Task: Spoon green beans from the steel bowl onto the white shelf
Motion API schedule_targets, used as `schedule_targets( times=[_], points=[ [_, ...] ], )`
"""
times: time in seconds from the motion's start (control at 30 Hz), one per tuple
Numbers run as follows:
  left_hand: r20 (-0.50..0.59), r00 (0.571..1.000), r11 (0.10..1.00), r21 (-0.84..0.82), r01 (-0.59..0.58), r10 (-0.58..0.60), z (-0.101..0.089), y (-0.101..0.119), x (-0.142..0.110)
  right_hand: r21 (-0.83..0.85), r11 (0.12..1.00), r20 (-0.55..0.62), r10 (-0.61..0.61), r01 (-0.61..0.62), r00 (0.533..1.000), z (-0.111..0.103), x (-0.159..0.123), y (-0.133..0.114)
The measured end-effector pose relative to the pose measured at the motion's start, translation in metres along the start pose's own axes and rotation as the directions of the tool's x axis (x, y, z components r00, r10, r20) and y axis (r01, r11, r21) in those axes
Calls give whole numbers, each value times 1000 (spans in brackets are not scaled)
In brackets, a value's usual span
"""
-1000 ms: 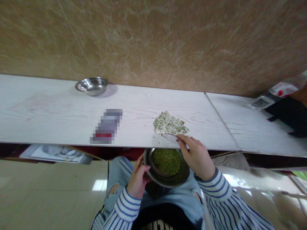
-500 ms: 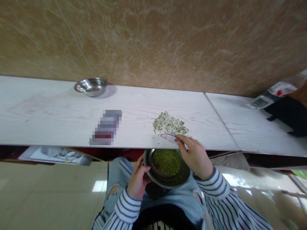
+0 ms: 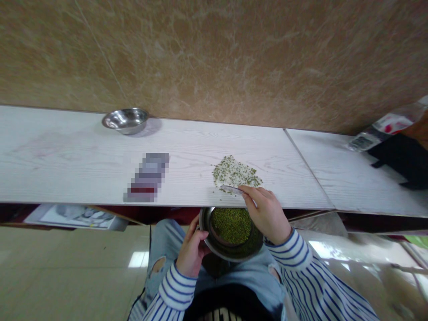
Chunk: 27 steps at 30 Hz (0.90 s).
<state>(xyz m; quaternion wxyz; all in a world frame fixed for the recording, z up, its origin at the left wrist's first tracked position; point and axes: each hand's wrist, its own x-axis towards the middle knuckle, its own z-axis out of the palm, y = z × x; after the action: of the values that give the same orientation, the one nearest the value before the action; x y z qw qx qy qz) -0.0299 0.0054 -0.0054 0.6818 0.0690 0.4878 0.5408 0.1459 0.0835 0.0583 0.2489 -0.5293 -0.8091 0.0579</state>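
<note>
My left hand (image 3: pixel 194 250) is closed on the left rim of a steel bowl (image 3: pixel 230 257), held over my lap just below the table's front edge. Small green beans (image 3: pixel 232 226), which look like mung beans, lie in the bowl. More of these beans are spread thinly on the white table (image 3: pixel 187 178) above it. Between the fingers of my right hand (image 3: pixel 267 214) is a thin, pale, flat scraper (image 3: pixel 230 190). Its tip rests at the near edge of the scattered beans (image 3: pixel 237 171). My palm hides the other end, and the hand partly covers the bowl's right rim.
Further back on the left stands another steel bowl (image 3: pixel 126 121). A blurred-out flat item (image 3: pixel 147 177) lies near the front edge. At the far right are a clear plastic package (image 3: pixel 381 129) and a black object (image 3: pixel 404 160). Papers (image 3: pixel 76 217) sit on a shelf under the tabletop.
My right hand has shifted slightly left with the scraper, whose tip is now closer to the beans' near left edge. My left hand and the bowl have barely moved.
</note>
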Motion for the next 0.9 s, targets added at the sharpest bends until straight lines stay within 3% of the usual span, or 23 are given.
schedule_targets(
  times=[0.17,0.43,0.9],
  points=[
    [46,999,1000,12,-8,7,-2,-2,3,5,1000,-13,2,-2,1000,-4,-4,0],
    [10,1000,999,34,-11,11,-2,-1,1,5,1000,0,-23,23,1000,-2,-6,-3],
    [42,999,999,41,-6,4,-3,-2,3,46,999,12,-25,24,1000,-6,-15,-2]
  ],
)
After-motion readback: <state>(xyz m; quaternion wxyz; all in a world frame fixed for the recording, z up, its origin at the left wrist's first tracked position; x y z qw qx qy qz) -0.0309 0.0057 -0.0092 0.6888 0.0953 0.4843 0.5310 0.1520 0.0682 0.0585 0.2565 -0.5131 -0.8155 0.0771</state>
